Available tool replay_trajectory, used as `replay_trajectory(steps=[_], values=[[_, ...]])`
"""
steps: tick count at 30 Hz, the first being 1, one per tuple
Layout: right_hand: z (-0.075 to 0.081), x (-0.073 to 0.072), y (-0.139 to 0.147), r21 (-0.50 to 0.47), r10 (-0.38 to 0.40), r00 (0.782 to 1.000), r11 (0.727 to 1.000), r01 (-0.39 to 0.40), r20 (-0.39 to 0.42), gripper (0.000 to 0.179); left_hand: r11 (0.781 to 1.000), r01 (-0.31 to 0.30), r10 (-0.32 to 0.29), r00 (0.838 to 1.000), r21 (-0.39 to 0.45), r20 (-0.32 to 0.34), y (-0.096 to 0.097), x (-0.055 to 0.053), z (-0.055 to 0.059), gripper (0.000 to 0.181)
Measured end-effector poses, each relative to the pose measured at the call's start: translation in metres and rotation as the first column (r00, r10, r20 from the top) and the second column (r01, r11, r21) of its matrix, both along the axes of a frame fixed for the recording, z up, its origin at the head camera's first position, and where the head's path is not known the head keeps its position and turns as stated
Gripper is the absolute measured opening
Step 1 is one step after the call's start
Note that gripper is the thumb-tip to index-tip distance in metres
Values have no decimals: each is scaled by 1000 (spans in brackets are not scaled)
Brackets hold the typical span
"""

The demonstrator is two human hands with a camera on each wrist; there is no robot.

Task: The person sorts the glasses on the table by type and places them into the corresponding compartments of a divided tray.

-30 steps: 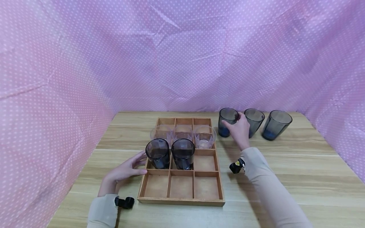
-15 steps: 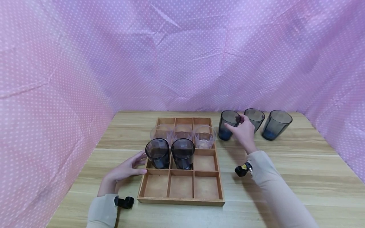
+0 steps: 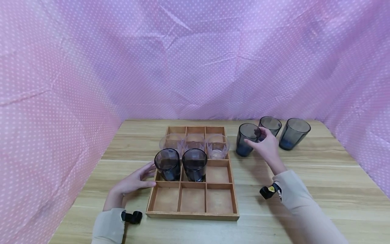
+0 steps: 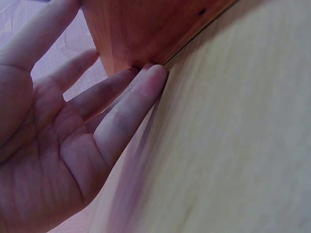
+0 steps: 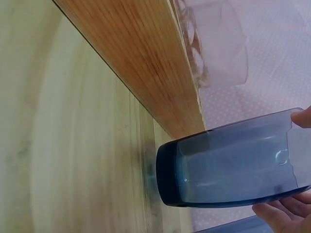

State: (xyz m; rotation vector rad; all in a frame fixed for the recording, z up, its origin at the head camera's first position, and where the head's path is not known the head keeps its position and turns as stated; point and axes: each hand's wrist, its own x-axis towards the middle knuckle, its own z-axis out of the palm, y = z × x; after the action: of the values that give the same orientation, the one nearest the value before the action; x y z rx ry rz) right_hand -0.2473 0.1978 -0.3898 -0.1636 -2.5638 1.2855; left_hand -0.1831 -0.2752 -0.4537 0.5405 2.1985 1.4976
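Note:
My right hand (image 3: 268, 147) pinches a dark smoky glass (image 3: 245, 145) near its rim, thumb on one side and fingers on the other. In the right wrist view this glass (image 5: 228, 165) shows its thick blue-black base close over the table. My left hand (image 3: 134, 181) rests at the left side of a wooden compartment tray (image 3: 195, 215). Its fairly straight fingers (image 4: 126, 114) touch the tray's side wall (image 4: 141, 29) in the left wrist view. Two dark glasses (image 3: 168, 166) stand in the left and middle compartments of the tray's third row.
Behind the dark glasses, three clear cups (image 3: 217, 147) stand in the tray. Two more smoky glasses (image 3: 295, 134) are on the table at the back right, one partly behind my right hand. A pink dotted cloth (image 3: 195, 67) hangs around the table (image 3: 304, 189).
My right hand has drawn the smoky glass toward me and slightly right, away from the back edge. The left hand and the tray have stayed put.

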Motion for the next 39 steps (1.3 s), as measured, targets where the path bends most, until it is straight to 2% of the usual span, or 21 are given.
replay_trajectory(steps=[5, 14, 20, 29, 39], values=[[7, 16, 5, -13, 35, 999, 999, -35, 11, 76, 1000, -3, 3, 1000, 9, 11, 1, 0, 0, 89], [19, 43, 8, -24, 112, 994, 993, -112, -11, 75, 999, 8, -9, 1000, -31, -29, 0, 1, 2, 86], [24, 56, 2, -22, 156, 988, 987, -157, -16, 74, 999, -4, 3, 1000, -32, -8, -1, 2, 1, 87], [39, 68, -14, -34, 208, 977, 977, -209, -35, 73, 1000, -4, 5, 1000, -15, 9, -1, 1, 0, 88], [44, 72, -34, -99, 268, 962, 957, -271, -46, 70, 1000, 13, -14, 1000, 11, 15, -1, 1, 1, 88]])
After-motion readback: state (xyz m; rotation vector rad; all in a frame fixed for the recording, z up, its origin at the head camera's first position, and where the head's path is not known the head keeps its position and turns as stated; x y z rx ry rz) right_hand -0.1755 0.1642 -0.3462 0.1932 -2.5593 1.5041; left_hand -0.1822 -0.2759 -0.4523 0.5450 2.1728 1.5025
